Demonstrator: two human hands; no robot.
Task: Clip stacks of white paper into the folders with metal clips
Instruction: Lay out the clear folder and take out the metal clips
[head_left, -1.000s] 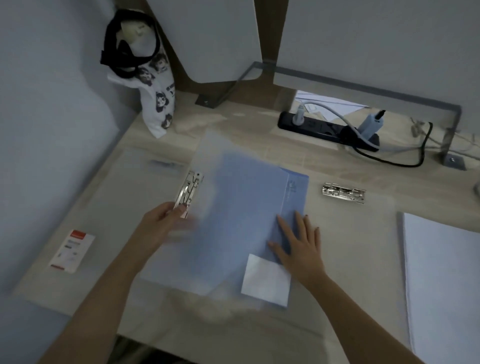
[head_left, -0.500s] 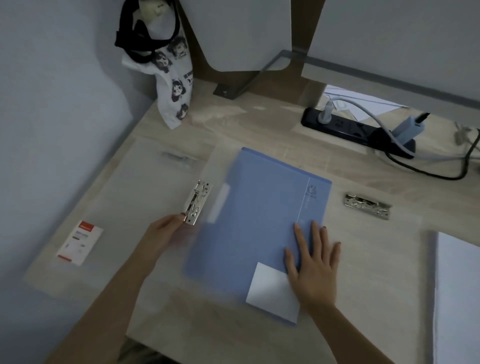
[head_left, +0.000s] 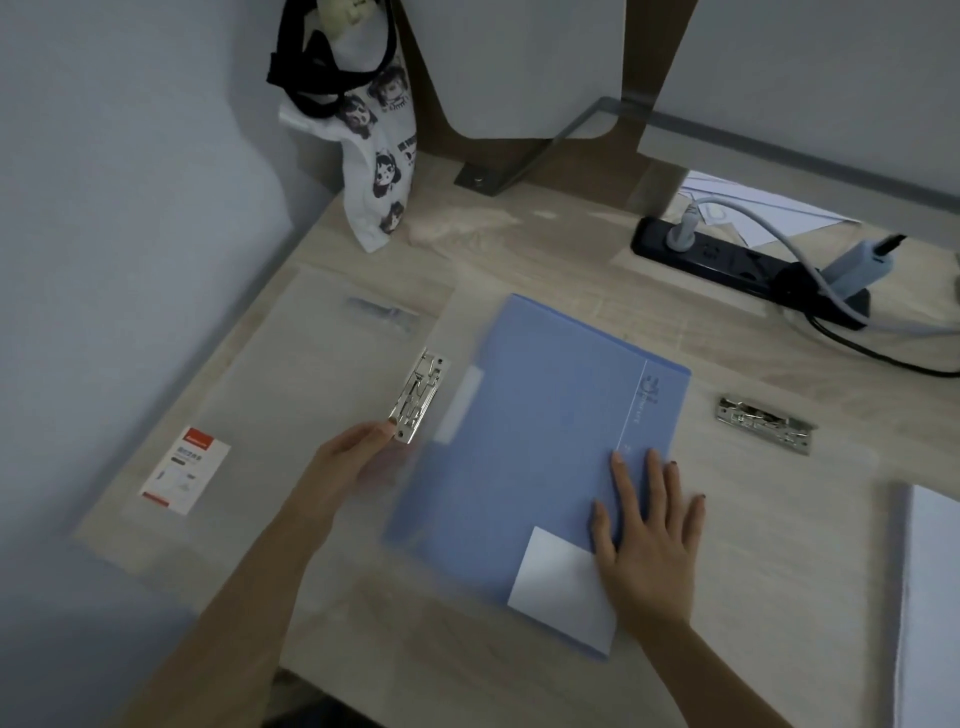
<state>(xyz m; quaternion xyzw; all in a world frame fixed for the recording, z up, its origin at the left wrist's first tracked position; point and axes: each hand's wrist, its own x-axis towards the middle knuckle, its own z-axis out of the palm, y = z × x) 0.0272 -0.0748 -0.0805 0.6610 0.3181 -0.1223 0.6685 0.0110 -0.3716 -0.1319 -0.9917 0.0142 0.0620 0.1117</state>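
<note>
Head view:
1. Label card (head_left: 184, 470) lies far left on the desk (head_left: 561, 254), out of the way.
2. Left hand (head_left: 345, 467) pinches the lower end of a metal clip (head_left: 418, 397), just beside the blue folder (head_left: 540, 441). A weak pinch could let it slip or snap shut.
3. Right hand (head_left: 649, 540) lies flat on the folder, fingers spread. Without that weight, the folder may slide.
4. Second clip (head_left: 763, 425) sits between the folder and the paper stack (head_left: 935, 597), in the reach path.

One head cam, wide-angle, above the near edge of the surface (head_left: 545, 260), facing forward and steeply down, close in. Left hand (head_left: 348, 467) and right hand (head_left: 649, 530) sit low mid-frame; wall (head_left: 130, 208) fills frame left.
</note>
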